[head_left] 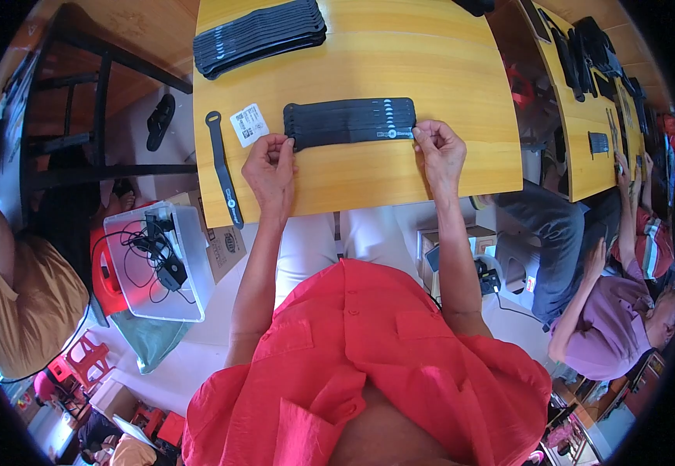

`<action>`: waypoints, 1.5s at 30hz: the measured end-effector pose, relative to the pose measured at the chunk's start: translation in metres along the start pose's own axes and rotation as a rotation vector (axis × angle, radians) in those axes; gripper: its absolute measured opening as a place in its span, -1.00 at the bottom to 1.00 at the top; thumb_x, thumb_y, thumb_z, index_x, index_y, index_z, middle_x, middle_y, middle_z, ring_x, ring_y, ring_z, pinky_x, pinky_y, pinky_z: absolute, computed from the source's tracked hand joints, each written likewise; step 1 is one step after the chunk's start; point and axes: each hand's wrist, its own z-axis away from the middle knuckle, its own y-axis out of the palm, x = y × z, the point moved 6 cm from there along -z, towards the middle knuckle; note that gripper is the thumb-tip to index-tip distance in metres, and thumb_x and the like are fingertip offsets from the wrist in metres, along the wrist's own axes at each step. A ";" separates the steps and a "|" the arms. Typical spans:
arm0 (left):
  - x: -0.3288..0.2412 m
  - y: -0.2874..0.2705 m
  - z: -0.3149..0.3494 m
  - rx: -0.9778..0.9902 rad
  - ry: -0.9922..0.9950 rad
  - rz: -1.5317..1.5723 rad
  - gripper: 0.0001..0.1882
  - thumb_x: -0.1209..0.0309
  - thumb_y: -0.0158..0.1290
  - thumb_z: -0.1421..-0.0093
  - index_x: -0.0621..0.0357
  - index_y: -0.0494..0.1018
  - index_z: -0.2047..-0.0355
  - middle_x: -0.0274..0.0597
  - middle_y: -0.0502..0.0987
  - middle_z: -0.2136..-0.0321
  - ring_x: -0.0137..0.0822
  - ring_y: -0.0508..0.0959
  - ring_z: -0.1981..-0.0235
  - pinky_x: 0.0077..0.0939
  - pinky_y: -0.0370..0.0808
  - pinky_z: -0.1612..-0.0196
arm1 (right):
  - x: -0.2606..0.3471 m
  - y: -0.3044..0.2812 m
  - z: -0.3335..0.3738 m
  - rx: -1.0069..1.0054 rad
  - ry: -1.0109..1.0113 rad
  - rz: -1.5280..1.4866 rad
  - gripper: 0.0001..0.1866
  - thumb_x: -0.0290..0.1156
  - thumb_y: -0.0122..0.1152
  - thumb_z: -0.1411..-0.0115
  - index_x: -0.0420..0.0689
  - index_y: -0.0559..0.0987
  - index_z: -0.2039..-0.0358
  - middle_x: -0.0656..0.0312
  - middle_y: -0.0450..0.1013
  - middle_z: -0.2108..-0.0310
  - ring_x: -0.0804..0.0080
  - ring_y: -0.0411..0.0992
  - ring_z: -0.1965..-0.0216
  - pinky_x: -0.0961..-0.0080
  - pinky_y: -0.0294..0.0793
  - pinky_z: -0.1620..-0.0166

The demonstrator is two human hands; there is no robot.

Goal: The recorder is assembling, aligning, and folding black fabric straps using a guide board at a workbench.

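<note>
A row of overlapping black straps (345, 122), with rounded, tab-like left ends and white print near the right, lies across the yellow table in front of me. At its near left corner, my left hand (271, 172) pinches the end of the nearest strap between thumb and fingers. My right hand (441, 155) pinches the opposite end of that strap, beside the white print. To the left, a single black strap (224, 171) with a looped end lies lengthwise. A white printed label (249, 125) rests between it and the row, just beyond my left hand.
A thick pile of black straps (260, 37) sits at the table's far left. Left of the table stands a clear plastic bin (190, 299) holding black cables. Other people sit on both sides; at right, another yellow table (586, 167) carries more black items.
</note>
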 end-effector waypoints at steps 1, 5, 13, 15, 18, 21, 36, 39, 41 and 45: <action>0.001 0.000 0.000 -0.002 0.002 0.007 -0.93 0.55 0.07 -0.11 0.29 0.45 0.38 -0.32 0.45 0.56 -0.61 0.40 0.59 -0.73 0.40 0.62 | 0.001 0.000 0.000 -0.005 -0.002 0.031 -0.94 -0.59 0.22 -0.06 -0.26 0.54 0.41 0.36 0.43 0.60 0.72 0.31 0.63 0.78 0.29 0.56; 0.000 0.000 0.001 -0.009 0.000 0.006 -0.93 0.55 0.08 -0.10 0.28 0.45 0.38 -0.32 0.45 0.56 -0.61 0.40 0.59 -0.74 0.40 0.62 | 0.002 0.000 0.001 -0.013 -0.009 0.045 -0.93 -0.59 0.22 -0.05 -0.27 0.54 0.41 0.35 0.43 0.60 0.72 0.32 0.63 0.78 0.30 0.55; 0.000 -0.001 0.000 -0.027 0.022 -0.023 -0.93 0.54 0.09 -0.10 0.27 0.46 0.39 -0.33 0.45 0.57 -0.62 0.39 0.60 -0.74 0.38 0.62 | 0.004 0.001 0.000 -0.040 -0.037 0.059 -0.95 -0.60 0.22 -0.04 -0.26 0.55 0.44 0.35 0.41 0.63 0.70 0.32 0.64 0.77 0.31 0.56; 0.000 -0.001 0.000 -0.034 0.027 -0.021 -0.94 0.54 0.09 -0.10 0.27 0.46 0.40 -0.33 0.45 0.57 -0.61 0.38 0.60 -0.74 0.38 0.62 | 0.004 0.002 0.000 -0.042 -0.043 0.059 -0.95 -0.60 0.22 -0.04 -0.26 0.55 0.44 0.35 0.41 0.64 0.70 0.31 0.64 0.77 0.31 0.56; 0.001 -0.001 0.000 -0.051 0.080 -0.024 -0.94 0.54 0.09 -0.09 0.28 0.46 0.41 -0.32 0.45 0.58 -0.60 0.38 0.61 -0.72 0.37 0.61 | 0.003 0.002 0.001 -0.048 -0.044 0.081 -0.95 -0.60 0.22 -0.05 -0.25 0.54 0.43 0.37 0.40 0.62 0.71 0.30 0.62 0.79 0.30 0.54; 0.001 0.000 0.000 -0.041 0.079 -0.043 -0.94 0.55 0.09 -0.09 0.28 0.46 0.42 -0.31 0.45 0.58 -0.59 0.38 0.61 -0.71 0.36 0.60 | 0.000 -0.001 0.000 -0.054 -0.049 0.130 -0.95 -0.59 0.21 -0.07 -0.24 0.53 0.42 0.40 0.40 0.60 0.73 0.29 0.60 0.81 0.30 0.52; -0.003 0.000 0.001 -0.048 0.093 -0.077 -0.94 0.56 0.07 -0.09 0.30 0.45 0.41 -0.27 0.43 0.58 -0.58 0.37 0.64 -0.70 0.35 0.66 | 0.003 0.000 0.002 -0.075 -0.065 0.149 -0.94 -0.58 0.23 -0.04 -0.24 0.54 0.43 0.39 0.39 0.62 0.74 0.28 0.62 0.78 0.31 0.55; -0.003 -0.001 0.001 -0.059 0.101 -0.090 -0.94 0.57 0.07 -0.09 0.30 0.45 0.40 -0.28 0.43 0.58 -0.57 0.37 0.64 -0.69 0.35 0.65 | 0.002 0.001 0.000 -0.088 -0.086 0.124 -0.95 -0.60 0.24 -0.02 -0.25 0.54 0.46 0.37 0.39 0.65 0.72 0.28 0.65 0.75 0.29 0.58; -0.002 0.001 0.001 -0.046 0.105 -0.120 -0.94 0.57 0.06 -0.09 0.30 0.45 0.40 -0.28 0.43 0.57 -0.56 0.37 0.63 -0.68 0.35 0.64 | 0.002 0.000 -0.001 -0.090 -0.101 0.127 -0.95 -0.59 0.24 -0.02 -0.25 0.54 0.46 0.37 0.39 0.65 0.73 0.28 0.65 0.75 0.29 0.58; -0.002 0.000 0.000 -0.049 0.060 -0.100 -0.94 0.58 0.07 -0.07 0.31 0.45 0.41 -0.25 0.42 0.56 -0.51 0.38 0.63 -0.65 0.36 0.59 | 0.003 0.002 -0.001 -0.087 -0.083 0.096 -0.95 -0.59 0.24 -0.02 -0.25 0.54 0.47 0.36 0.39 0.65 0.72 0.28 0.65 0.75 0.29 0.58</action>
